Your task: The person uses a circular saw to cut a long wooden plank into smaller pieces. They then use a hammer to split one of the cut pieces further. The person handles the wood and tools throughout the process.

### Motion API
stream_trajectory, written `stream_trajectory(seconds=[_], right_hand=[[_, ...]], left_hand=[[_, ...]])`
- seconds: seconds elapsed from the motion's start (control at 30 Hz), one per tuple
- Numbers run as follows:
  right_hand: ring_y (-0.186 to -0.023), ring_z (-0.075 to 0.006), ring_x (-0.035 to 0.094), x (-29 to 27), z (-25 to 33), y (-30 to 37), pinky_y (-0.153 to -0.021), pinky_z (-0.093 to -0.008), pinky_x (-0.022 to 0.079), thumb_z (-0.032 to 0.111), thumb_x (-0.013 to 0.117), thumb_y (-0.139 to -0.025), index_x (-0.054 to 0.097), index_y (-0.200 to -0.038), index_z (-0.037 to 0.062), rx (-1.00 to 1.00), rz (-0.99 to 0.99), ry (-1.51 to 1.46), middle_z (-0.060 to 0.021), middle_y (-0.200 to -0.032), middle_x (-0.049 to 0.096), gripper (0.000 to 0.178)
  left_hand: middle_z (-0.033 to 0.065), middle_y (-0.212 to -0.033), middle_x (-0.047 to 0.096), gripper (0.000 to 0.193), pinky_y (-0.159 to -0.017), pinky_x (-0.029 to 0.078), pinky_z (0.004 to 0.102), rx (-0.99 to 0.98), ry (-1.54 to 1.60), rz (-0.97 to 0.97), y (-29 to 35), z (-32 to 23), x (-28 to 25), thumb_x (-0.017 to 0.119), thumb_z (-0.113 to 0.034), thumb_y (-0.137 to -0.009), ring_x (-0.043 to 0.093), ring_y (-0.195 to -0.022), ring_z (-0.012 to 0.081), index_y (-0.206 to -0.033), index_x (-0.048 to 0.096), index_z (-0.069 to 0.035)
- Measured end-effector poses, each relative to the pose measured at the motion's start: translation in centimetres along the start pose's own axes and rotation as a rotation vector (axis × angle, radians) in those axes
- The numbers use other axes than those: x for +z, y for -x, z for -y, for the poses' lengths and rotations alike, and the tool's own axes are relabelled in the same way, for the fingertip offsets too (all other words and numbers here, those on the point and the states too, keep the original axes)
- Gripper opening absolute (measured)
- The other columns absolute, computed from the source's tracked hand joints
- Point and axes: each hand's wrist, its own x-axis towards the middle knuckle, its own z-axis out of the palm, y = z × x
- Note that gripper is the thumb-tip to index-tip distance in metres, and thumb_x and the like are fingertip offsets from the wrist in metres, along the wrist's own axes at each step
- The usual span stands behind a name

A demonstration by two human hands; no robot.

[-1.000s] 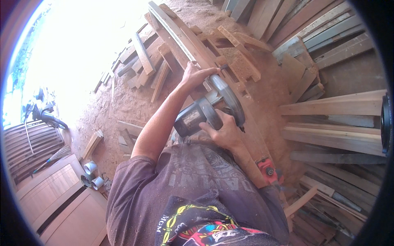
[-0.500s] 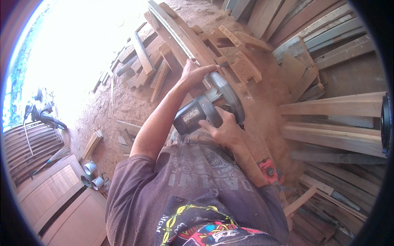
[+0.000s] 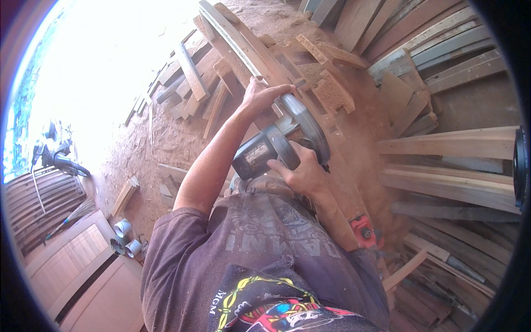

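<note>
My right hand [image 3: 301,174] grips the rear handle of a grey circular saw [image 3: 282,138] that rests on a long reddish wooden plank [image 3: 337,182]. My left hand [image 3: 263,94] reaches over the saw's front and presses on the plank beside the blade guard. Sawdust hangs in the air to the right of the saw. A red clamp [image 3: 362,229] sits on the plank close to my body. The blade itself is hidden under the guard.
Loose planks and offcuts [image 3: 193,83] lie piled on the sawdust-covered ground ahead. Stacked boards [image 3: 453,160] fill the right side. Wooden door panels [image 3: 72,265] and short white pipe pieces [image 3: 124,235] lie at lower left. A motorbike [image 3: 52,152] stands at far left.
The saw has moved slightly forward along the plank, and both hands moved with it. More sawdust drifts at the right.
</note>
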Motion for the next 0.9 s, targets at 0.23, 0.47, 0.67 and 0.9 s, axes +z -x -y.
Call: stream_trajectory(seconds=[0.23,0.47,0.67,0.9], right_hand=[[-0.092,-0.0174,0.070,0.4,-0.2,-1.0,-0.085,-0.0339,0.056,0.015,0.081,-0.092,0.072,-0.119,-0.0023,0.011,0.008,-0.014,-0.0119,-0.100,0.076,0.033],[-0.089,-0.0393,0.075,1.3,0.0,-1.8,-0.080,-0.0457,0.057,0.020,0.086,-0.086,0.072,-0.105,0.0004,-0.106,-0.096,-0.074,-0.0227,-0.093,0.075,0.031],[-0.095,-0.0178,0.072,1.0,0.6,-2.3,-0.087,-0.0344,0.057,0.015,0.083,-0.091,0.074,-0.119,-0.0015,-0.019,-0.025,0.000,-0.0123,-0.102,0.079,0.034],[-0.100,-0.0409,0.076,1.8,0.1,-3.0,-0.091,-0.0457,0.058,0.025,0.087,-0.085,0.075,-0.116,-0.0001,-0.123,-0.119,-0.028,-0.0255,-0.104,0.077,0.042]], left_hand=[[0.0238,-0.114,0.063,0.128,-0.069,0.060,0.0372,0.008,0.033,0.026,-0.1,-0.7,-0.8,0.097,-0.060,-0.066,0.071,-0.097,0.0268,-0.148,0.037,0.017],[0.0302,-0.124,0.065,0.132,-0.084,0.062,0.0379,-0.013,-0.016,-0.014,-1.3,-0.4,-1.5,0.099,-0.056,-0.064,0.072,-0.111,0.0336,-0.148,0.035,0.022],[0.0272,-0.117,0.068,0.120,-0.072,0.063,0.0368,-0.056,0.023,0.032,-0.1,-2.7,-2.3,0.100,-0.052,-0.065,0.074,-0.097,0.0288,-0.143,0.040,0.016],[0.0106,-0.079,0.068,0.069,-0.049,0.054,0.0322,0.030,0.030,0.163,-2.1,-2.0,-3.2,0.095,-0.047,-0.079,0.066,-0.057,0.0172,-0.111,0.067,0.008]])
